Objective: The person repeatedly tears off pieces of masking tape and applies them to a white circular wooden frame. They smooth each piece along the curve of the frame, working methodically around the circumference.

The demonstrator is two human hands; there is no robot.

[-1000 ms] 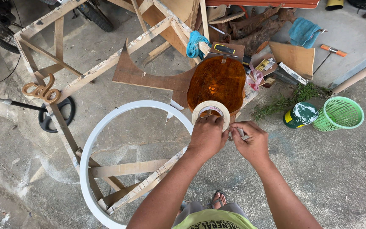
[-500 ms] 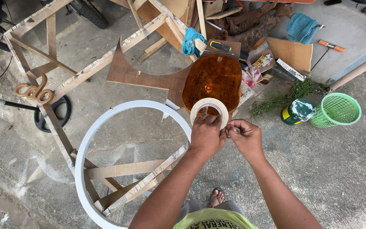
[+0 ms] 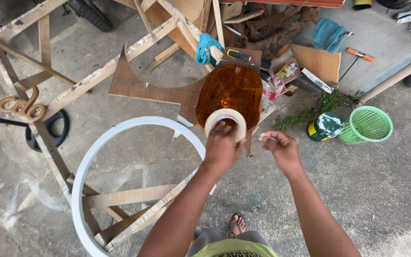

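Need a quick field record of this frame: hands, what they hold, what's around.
left hand: left hand grips the masking tape roll
right hand: right hand pinches the tape end, pulled off to the right of the roll
below roll: amber oval panel
lower left: white ring on a wooden frame
right: green basket, paint can
floor: concrete floor
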